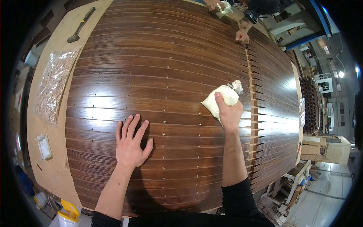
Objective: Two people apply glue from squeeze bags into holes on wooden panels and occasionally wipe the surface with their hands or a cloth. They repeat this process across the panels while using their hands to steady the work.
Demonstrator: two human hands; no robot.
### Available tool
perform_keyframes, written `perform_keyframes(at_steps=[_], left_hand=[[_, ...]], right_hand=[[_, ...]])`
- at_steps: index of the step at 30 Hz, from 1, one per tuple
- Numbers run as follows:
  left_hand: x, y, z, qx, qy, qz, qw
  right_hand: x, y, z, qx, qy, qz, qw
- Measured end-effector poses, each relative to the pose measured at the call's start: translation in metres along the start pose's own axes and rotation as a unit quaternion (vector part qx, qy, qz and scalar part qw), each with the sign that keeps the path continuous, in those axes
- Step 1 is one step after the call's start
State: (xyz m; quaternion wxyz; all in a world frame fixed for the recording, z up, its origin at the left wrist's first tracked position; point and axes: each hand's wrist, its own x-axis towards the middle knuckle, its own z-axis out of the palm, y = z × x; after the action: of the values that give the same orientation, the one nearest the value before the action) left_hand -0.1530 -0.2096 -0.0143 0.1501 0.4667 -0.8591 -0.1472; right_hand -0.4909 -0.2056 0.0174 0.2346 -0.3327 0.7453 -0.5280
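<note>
Dark brown wooden slats (151,90) lie side by side, with rows of small drilled holes; several holes on the right show white in them. My right hand (230,113) is closed round a soft plastic bag of cream-white paste (219,99). Its pointed corner faces left over the slats, and its twisted end (237,87) sticks up. I cannot make out whether the tip touches the wood. My left hand (131,145) lies on the slats left of the bag, fingers stretched and holding nothing.
A co-worker's hand (242,37) is at the slats' far end; the other holds a white bag (224,8). Along the left board edge are a hammer (79,25), a clear bag of wooden dowels (56,85) and a small white tray (44,146). A gap (254,98) separates two slat groups.
</note>
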Motion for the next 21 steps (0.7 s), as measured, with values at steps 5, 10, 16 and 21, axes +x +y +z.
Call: perform_keyframes(at_steps=[5,10,16,21], left_hand=[[0.000,-0.001,0.000,0.001,-0.001,0.000,1.000],[0.001,0.001,0.001,0.000,-0.008,0.000,1.000],[-0.001,-0.001,0.000,0.011,-0.010,-0.002,1.000],[-0.001,0.000,0.001,0.015,-0.004,-0.002,1.000]], right_hand=[[-0.001,-0.001,0.002,-0.024,0.000,-0.006,1.000],[0.012,-0.013,-0.007,0.040,0.044,-0.005,0.998],[0.030,-0.012,0.003,0.046,0.025,-0.035,0.998],[0.036,-0.002,0.006,0.026,0.021,-0.031,0.999]])
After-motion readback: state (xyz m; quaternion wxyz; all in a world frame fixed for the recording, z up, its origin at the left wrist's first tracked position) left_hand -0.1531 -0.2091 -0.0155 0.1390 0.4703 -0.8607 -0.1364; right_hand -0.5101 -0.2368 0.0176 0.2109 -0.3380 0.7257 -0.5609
